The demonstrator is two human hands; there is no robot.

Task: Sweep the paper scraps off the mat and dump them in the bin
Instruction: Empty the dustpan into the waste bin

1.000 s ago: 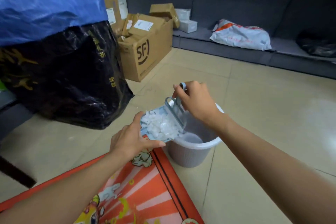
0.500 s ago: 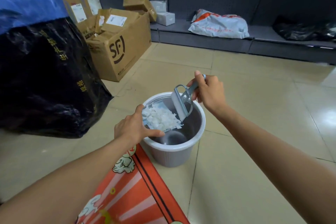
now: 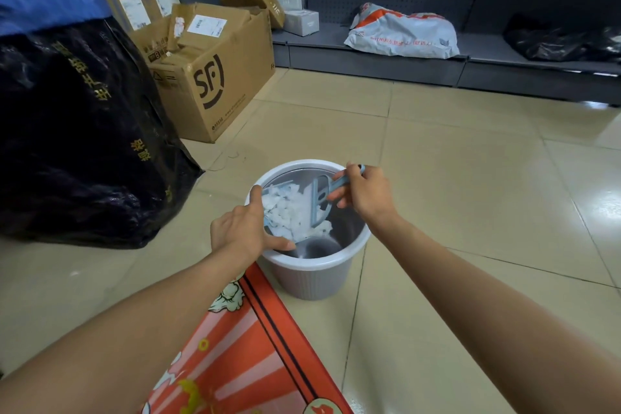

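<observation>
Dim, bluish cast; glare on floor tiles (image 3: 598, 198) at right; edges bowed.

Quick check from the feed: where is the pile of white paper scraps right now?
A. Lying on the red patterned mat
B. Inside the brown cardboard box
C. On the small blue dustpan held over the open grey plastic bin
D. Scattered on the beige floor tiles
C: the white paper scraps sit on the small blue dustpan, which the left hand holds over the grey plastic bin.
</observation>
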